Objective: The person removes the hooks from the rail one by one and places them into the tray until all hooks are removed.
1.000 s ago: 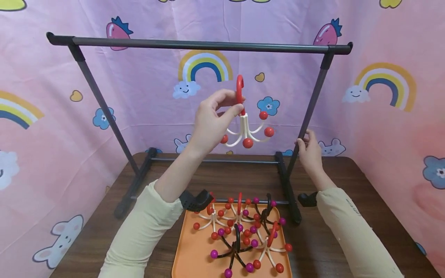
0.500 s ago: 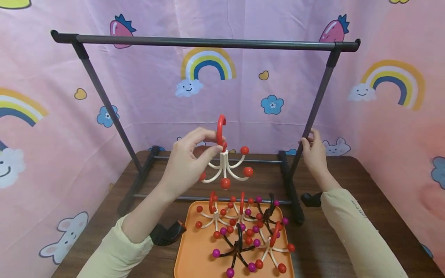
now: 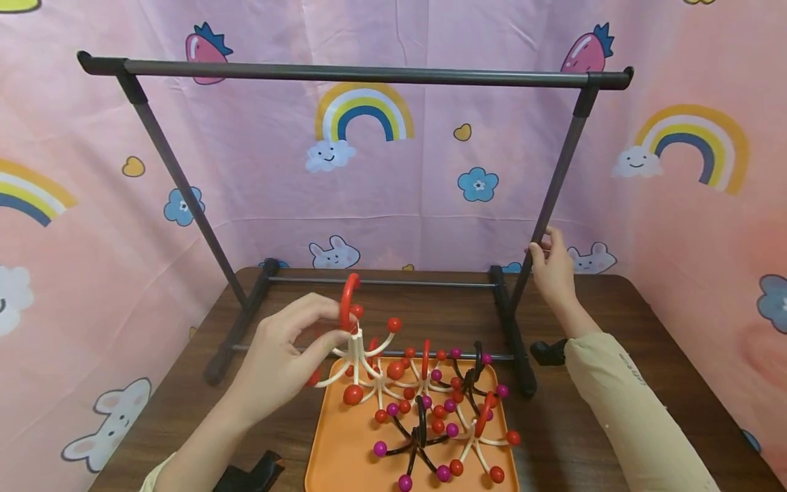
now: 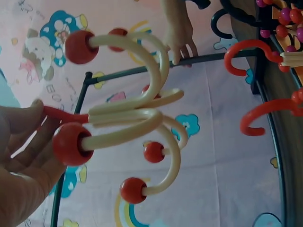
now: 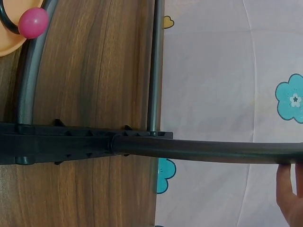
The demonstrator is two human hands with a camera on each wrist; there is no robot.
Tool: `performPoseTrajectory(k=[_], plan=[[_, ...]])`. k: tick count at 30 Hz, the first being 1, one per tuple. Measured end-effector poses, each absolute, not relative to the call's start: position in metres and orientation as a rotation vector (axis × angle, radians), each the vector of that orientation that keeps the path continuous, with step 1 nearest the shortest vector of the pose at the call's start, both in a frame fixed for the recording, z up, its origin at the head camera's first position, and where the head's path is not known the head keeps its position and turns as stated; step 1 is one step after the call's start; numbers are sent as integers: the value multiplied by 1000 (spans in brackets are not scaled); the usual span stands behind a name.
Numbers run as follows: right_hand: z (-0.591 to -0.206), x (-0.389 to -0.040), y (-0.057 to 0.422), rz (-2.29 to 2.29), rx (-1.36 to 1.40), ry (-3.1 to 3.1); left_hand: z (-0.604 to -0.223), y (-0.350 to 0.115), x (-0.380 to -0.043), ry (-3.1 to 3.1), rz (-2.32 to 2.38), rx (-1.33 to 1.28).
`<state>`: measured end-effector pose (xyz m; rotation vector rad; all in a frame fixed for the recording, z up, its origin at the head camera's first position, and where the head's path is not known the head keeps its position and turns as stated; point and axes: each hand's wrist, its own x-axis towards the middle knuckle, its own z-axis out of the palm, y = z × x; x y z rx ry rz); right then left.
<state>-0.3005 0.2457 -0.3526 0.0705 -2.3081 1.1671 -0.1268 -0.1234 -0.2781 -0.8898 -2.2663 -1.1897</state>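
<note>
My left hand (image 3: 270,365) pinches a multi-arm hook hanger (image 3: 355,348) by its red hook. The hanger has curved cream arms tipped with red balls, and it hangs upright just above the back left of an orange tray (image 3: 344,454). Seen from the left wrist, thumb and fingers hold the red stem of this hanger (image 4: 125,116). My right hand (image 3: 555,273) grips the right upright (image 3: 559,171) of a dark metal rack, thumb in front. In the right wrist view only its fingertips (image 5: 285,189) show, against the post.
On the tray sit several more hangers, cream ones with red balls (image 3: 476,437) and black ones with magenta balls (image 3: 418,437). The rack's top bar (image 3: 356,73) spans above the wooden table (image 3: 381,311). A patterned cloth (image 3: 430,171) hangs behind and at both sides.
The left hand has come down and to the left with the hanger, from below the rack's top bar to the tray's back left. The right hand has stayed on the upright.
</note>
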Motion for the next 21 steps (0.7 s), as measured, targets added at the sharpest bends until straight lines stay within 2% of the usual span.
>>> performPoseTrajectory(k=[13, 21], plan=[[-350, -302, 243, 1135, 48, -2343, -325, -147, -112, -2342, -1289, -1180], [-354, -303, 243, 1164, 25, -2327, -369, -149, -120, -2331, -1502, -1300]])
